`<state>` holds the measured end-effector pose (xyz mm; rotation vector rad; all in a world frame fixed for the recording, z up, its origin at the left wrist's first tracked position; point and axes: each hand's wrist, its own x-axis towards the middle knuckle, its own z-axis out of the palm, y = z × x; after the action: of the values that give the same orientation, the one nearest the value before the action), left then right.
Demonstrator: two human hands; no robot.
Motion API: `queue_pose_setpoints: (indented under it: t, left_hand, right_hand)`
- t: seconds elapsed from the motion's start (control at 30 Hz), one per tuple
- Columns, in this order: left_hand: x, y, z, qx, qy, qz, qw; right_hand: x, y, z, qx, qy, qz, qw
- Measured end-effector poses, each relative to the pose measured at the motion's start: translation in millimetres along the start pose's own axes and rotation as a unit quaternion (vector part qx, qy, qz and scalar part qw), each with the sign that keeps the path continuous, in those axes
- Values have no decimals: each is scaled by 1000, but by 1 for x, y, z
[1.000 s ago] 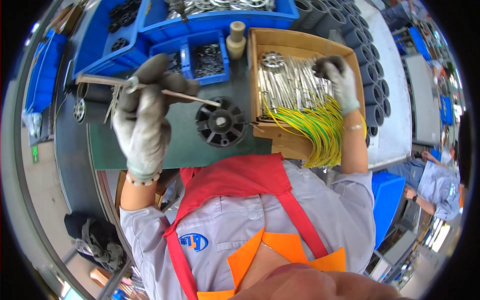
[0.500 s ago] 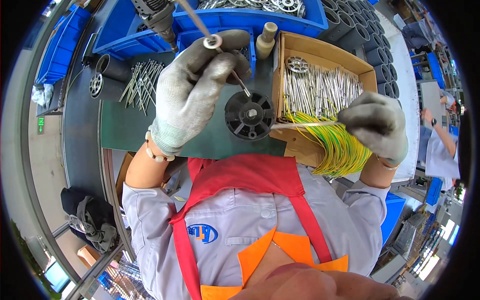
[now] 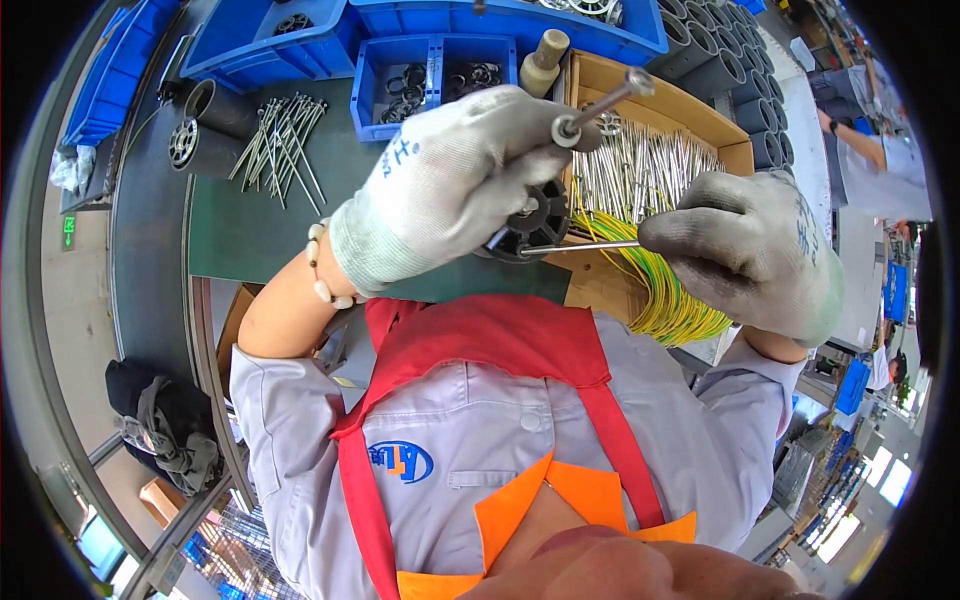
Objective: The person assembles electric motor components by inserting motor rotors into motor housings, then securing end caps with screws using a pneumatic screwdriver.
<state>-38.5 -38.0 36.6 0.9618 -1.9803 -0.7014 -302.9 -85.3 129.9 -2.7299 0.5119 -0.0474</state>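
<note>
We see the black wheel (image 3: 541, 226) on the bench (image 3: 240, 240), partly covered by the left hand (image 3: 450, 175), which now leans over it, gripping a bolt (image 3: 608, 98) with a washer (image 3: 565, 131). The right hand (image 3: 745, 255), closed on a rod (image 3: 592, 247), has brought its tip over the wheel's near side, so both pieces seem to meet there. The bolt's lower end is hidden; we cannot tell whether the rod enters a slot.

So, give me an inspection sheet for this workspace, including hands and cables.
Surface: green work surface, partly covered.
Parts: black slotted wheel, partly behind the left hand.
Clutter: loose metal rods piled beside two grey tubes.
Left hand: gloved, gripping a headed rod with a ring.
Right hand: gloved, holding a thin rod, tip at the wheel; contact unclear.
Cables: yellow-green wires bunched at the cardboard box.
Surroundings: blue bins, another person's forearm.
</note>
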Motion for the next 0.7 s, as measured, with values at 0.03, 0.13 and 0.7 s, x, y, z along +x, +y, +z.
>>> queue_pose_setpoints:
  t: [0.03,0.13,0.7]
  left_hand:
    - [-1,1,1,-4,-17,-23,1000]
    - [-16,-11,0,-3,5,-1,1000]
    - [-70,-46,44,-206,112,-75,969]
  right_hand:
    - [3,-2,0,-15,0,-6,1000]
    - [9,-9,-3,-52,-3,-12,999]
    - [93,-20,25,138,113,-199,964]
